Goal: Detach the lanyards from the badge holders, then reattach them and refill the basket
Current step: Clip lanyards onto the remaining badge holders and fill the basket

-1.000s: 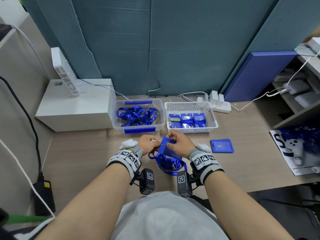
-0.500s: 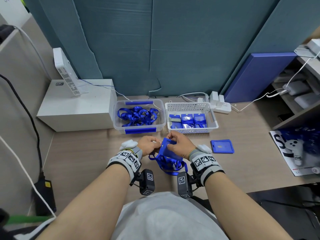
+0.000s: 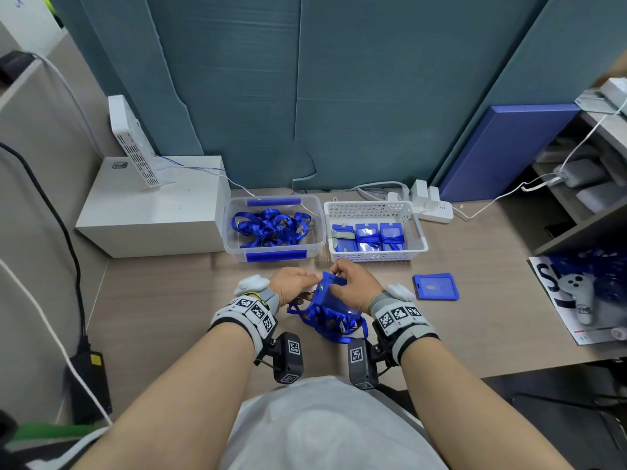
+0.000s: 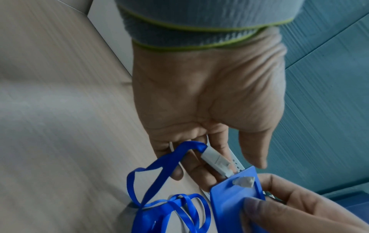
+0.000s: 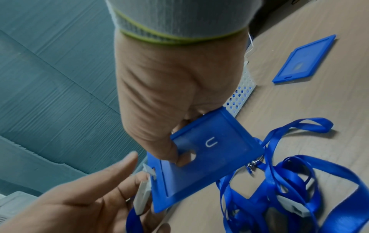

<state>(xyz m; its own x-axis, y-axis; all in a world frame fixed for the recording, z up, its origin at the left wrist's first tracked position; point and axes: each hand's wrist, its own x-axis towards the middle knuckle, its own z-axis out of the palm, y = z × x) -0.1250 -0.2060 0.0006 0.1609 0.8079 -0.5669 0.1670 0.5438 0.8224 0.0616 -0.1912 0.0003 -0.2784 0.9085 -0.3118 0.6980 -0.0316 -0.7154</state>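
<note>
A blue badge holder (image 3: 330, 296) is held upright over the desk in front of me. My right hand (image 3: 336, 283) pinches the badge holder (image 5: 209, 157) near its top, thumb on the front face. My left hand (image 4: 219, 170) grips the white lanyard clip (image 4: 216, 162) against the holder's slot (image 4: 243, 181). In the right wrist view the clip (image 5: 142, 193) lies across my left fingers (image 5: 89, 189), touching the holder's edge. The blue lanyard ribbon (image 3: 332, 325) trails down in a tangled heap on the desk below the holder.
Behind my hands stand a clear bin (image 3: 237, 245) of loose blue lanyards and a white perforated basket (image 3: 373, 256) holding several badge holders. A loose blue badge holder (image 3: 436, 286) lies on the desk to the right. A white box (image 3: 152, 212) sits at the left.
Both hands stay together at the holder's top edge and keep their grips. The holder has tilted only slightly.
</note>
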